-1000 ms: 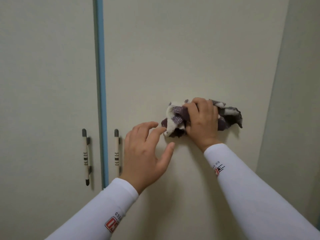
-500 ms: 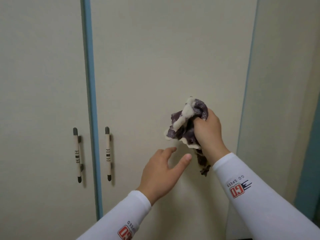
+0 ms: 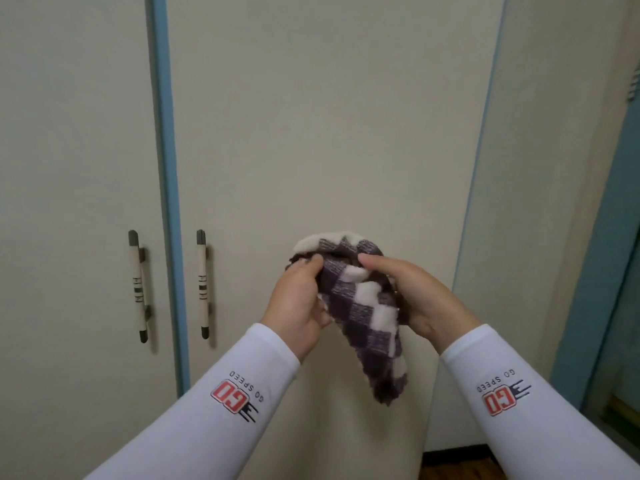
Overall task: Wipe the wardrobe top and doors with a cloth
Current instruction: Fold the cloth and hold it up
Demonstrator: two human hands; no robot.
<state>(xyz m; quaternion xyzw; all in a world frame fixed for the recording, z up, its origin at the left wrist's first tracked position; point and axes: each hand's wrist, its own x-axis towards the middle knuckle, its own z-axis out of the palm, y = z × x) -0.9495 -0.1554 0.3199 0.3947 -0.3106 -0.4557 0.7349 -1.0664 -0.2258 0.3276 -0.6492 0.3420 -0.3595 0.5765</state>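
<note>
Two hands raised before the wardrobe door (image 3: 329,133), left hand (image 3: 299,303) and right hand (image 3: 429,299) both gripping the checked cloth (image 3: 360,306)

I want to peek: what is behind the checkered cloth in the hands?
Behind the cloth is the pale wardrobe door. The left hand and right hand grip the cloth, and it covers that patch of door and some fingers.

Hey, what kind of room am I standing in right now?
Likely a home bedroom: tall cream wardrobe doors with blue trim, slim bar handles, and a strip of wooden floor at the lower right.
</note>
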